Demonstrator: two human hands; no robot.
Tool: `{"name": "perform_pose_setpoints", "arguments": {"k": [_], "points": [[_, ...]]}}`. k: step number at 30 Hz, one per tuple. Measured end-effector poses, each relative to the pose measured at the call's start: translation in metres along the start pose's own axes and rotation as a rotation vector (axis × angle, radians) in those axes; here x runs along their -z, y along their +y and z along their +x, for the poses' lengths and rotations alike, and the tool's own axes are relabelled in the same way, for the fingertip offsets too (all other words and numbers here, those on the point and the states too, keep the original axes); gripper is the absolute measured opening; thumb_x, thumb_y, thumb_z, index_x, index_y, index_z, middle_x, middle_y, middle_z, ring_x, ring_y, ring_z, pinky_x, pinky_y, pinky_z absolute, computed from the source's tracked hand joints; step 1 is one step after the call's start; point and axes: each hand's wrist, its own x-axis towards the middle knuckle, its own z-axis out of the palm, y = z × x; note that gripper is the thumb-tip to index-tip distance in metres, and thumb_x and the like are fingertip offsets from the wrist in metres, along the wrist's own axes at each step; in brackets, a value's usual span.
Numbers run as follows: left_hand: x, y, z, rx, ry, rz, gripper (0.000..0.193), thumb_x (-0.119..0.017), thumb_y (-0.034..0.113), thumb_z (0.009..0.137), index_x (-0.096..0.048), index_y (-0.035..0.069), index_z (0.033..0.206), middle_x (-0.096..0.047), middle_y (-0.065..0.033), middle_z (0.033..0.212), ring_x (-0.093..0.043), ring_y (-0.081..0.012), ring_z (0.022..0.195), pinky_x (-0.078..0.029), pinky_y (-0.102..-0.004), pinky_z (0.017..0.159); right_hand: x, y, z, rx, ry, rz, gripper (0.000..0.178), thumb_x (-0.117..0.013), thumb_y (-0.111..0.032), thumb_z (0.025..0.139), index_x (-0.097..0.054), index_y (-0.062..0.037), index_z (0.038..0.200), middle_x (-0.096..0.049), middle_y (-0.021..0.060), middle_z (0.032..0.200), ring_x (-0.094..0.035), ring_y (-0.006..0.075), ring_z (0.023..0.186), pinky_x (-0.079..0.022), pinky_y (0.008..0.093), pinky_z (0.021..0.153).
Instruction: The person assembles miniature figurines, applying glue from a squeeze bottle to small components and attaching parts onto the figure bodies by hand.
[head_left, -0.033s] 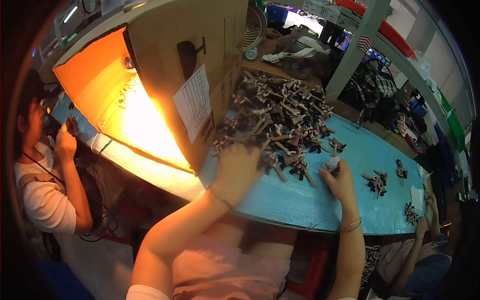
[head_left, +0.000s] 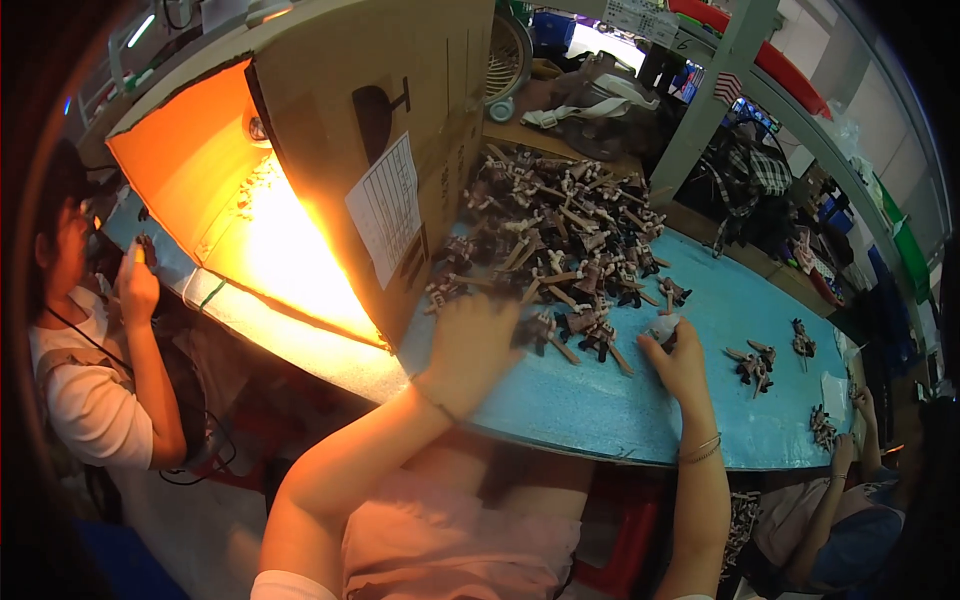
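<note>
A large heap of small brown-and-cream figurines with dark feet (head_left: 560,220) is piled on the blue tabletop, each with flat tan parts sticking out. My left hand (head_left: 470,345) reaches over the near left edge of the heap. Its fingers are smeared by motion, and a blurred figurine (head_left: 541,326) lies just beside its thumb. At the heap's right front, my right hand (head_left: 682,362) is closed, with thumb and fingers pinching a small whitish piece (head_left: 662,326) whose kind I cannot make out. Just beyond that piece sits a single figurine (head_left: 676,291).
A cardboard box (head_left: 430,130) with a glowing lamp (head_left: 258,130) inside stands left of the heap. Small figurine groups (head_left: 755,368) lie to the right. A co-worker (head_left: 95,370) sits at the left, another person's arms (head_left: 838,490) reach in at the right. A grey post (head_left: 715,100) rises behind.
The left co-worker's raised hand has shifted slightly. My left hand has barely moved, and the right one stays where it was, still pinching the whitish piece.
</note>
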Motion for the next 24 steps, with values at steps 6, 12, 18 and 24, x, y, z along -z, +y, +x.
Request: {"name": "perform_pose_setpoints", "arguments": {"k": [6, 12, 18, 24], "points": [[0.004, 0.006, -0.019, 0.018, 0.102, -0.075, 0.048, -0.069, 0.014, 0.062, -0.052, 0.010, 0.107, -0.052, -0.0110, 0.085, -0.053, -0.0258, 0.079, -0.043, -0.0335, 0.068, -0.002, -0.001, -0.003, -0.038, 0.127, 0.159, 0.026, -0.065, -0.013, 0.078, -0.056, 0.0001, 0.099, -0.060, 0.0089, 0.086, -0.057, 0.0152, 0.073, -0.046, 0.0261, 0.066], [-0.002, 0.001, -0.038, 0.129, 0.208, -0.450, 0.042, -0.059, 0.004, 0.072, -0.047, 0.003, 0.111, -0.056, -0.0126, 0.100, -0.058, -0.0237, 0.085, -0.046, -0.0304, 0.069, -0.001, -0.035, -0.040, 0.077, 0.167, 0.477, 0.025, -0.063, -0.010, 0.081, -0.054, 0.0000, 0.102, -0.060, 0.0057, 0.087, -0.056, 0.0113, 0.079, -0.044, 0.0236, 0.070], [0.005, -0.001, -0.051, 0.382, 0.187, -1.367, 0.031, -0.050, 0.007, 0.087, -0.043, 0.002, 0.117, -0.056, -0.0114, 0.109, -0.059, -0.0171, 0.090, -0.046, -0.0251, 0.067, -0.014, -0.063, -0.086, -0.011, -0.070, 0.770, 0.033, -0.067, -0.009, 0.078, -0.049, -0.0012, 0.104, -0.059, 0.0051, 0.089, -0.054, 0.0093, 0.079, -0.043, 0.0210, 0.069], [0.006, 0.000, -0.053, 0.567, 0.160, -1.645, 0.033, -0.050, 0.006, 0.088, -0.042, -0.001, 0.119, -0.056, -0.0114, 0.110, -0.058, -0.0169, 0.092, -0.046, -0.0244, 0.071, -0.029, -0.081, -0.086, 0.009, 0.018, 0.897, 0.028, -0.066, -0.014, 0.080, -0.049, -0.0026, 0.099, -0.056, 0.0045, 0.089, -0.051, 0.0076, 0.075, -0.041, 0.0194, 0.068]]}}
